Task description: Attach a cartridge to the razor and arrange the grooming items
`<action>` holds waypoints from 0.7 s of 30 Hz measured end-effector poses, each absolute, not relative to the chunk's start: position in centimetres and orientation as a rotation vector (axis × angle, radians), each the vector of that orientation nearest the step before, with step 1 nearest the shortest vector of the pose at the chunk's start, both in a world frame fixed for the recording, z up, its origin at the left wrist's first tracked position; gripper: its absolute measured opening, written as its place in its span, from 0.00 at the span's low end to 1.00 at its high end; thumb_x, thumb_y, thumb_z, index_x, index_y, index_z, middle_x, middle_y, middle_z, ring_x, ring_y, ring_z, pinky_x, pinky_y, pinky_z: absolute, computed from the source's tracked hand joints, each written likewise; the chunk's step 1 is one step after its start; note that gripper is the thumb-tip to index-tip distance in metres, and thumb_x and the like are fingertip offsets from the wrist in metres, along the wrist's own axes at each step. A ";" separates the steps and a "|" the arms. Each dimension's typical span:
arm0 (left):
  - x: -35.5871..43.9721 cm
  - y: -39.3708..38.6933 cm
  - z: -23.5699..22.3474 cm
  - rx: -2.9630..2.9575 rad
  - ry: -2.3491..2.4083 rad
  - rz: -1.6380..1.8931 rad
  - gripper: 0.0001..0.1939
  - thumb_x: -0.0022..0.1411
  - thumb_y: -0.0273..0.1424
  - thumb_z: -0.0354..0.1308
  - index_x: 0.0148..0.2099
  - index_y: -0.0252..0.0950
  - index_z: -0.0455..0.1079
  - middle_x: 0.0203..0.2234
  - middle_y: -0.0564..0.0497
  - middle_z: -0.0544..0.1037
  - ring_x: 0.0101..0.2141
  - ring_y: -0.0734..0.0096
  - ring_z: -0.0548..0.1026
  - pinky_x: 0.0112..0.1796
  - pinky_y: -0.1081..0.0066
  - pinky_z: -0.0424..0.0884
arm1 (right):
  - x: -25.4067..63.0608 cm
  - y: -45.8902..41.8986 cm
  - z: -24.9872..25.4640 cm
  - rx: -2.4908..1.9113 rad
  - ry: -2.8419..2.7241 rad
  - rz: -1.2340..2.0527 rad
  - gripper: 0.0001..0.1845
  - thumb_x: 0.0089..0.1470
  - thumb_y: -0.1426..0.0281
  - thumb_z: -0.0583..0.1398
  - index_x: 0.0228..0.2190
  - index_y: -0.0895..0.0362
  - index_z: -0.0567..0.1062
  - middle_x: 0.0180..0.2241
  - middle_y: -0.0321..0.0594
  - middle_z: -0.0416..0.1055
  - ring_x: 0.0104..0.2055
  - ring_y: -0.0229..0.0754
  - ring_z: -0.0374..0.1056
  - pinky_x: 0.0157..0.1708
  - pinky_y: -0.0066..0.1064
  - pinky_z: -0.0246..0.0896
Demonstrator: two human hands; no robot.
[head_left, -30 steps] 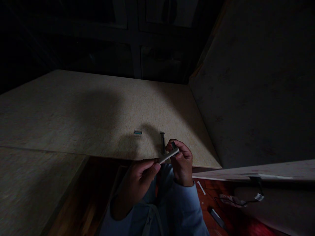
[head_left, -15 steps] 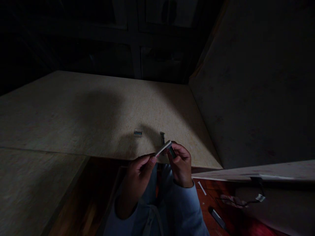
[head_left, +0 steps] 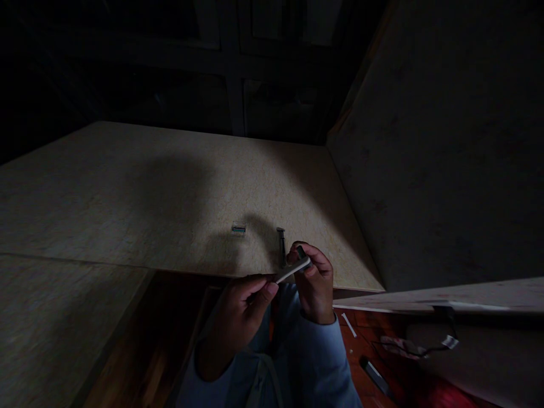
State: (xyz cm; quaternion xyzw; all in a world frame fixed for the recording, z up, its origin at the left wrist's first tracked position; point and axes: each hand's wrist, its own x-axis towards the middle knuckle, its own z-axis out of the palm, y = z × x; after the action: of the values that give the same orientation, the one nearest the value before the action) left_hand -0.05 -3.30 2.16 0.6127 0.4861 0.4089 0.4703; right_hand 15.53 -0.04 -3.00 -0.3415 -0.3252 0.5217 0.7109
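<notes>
My left hand [head_left: 242, 309] is closed on the end of a pale, slim toothbrush [head_left: 291, 272], which slants up to the right. My right hand [head_left: 315, 283] pinches a small dark piece like a razor cartridge [head_left: 301, 251] between thumb and fingers. The brush's head lies across that piece, and its bristles are mostly hidden. Just beyond my hands a dark razor [head_left: 281, 245] lies on the table, its lower end close to my right fingers. Left of it is a small clear case [head_left: 238, 229] with a dark, blue-green strip inside.
The pale table [head_left: 178, 198] meets a tall panel [head_left: 433, 170] at the right. Its front edge runs just past my hands. On the reddish floor are a white strip [head_left: 349, 325], a dark and silver object [head_left: 376, 377] and a black cable [head_left: 429, 351]. The room is dim.
The toothbrush has moved down and to the right, its head now across the dark piece. My left hand has followed it, and the piece has tilted and shifted in my right fingers.
</notes>
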 end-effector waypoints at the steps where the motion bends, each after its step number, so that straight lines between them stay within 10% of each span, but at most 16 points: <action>1: -0.1 -3.3 2.1 1.505 1.185 0.998 0.22 0.67 0.43 0.55 0.26 0.35 0.75 0.17 0.54 0.65 0.21 0.74 0.61 0.24 0.75 0.57 | 15.5 0.0 -2.9 -0.756 -0.728 1.157 0.21 0.40 0.55 0.75 0.37 0.50 0.84 0.34 0.39 0.79 0.33 0.41 0.71 0.35 0.33 0.67; 21: 0.4 -2.8 2.1 1.573 1.284 1.055 0.16 0.65 0.38 0.57 0.29 0.36 0.77 0.21 0.53 0.77 0.24 0.72 0.73 0.28 0.76 0.69 | 15.5 0.0 -2.6 -0.724 -0.671 1.194 0.23 0.36 0.53 0.76 0.36 0.50 0.85 0.34 0.38 0.80 0.35 0.42 0.72 0.39 0.33 0.66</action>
State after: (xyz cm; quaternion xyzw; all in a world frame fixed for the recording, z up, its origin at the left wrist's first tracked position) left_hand 0.36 -2.84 2.09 0.6258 0.5107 0.4197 0.4140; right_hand 15.55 -0.03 -2.60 -0.3269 -0.3028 0.5389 0.7149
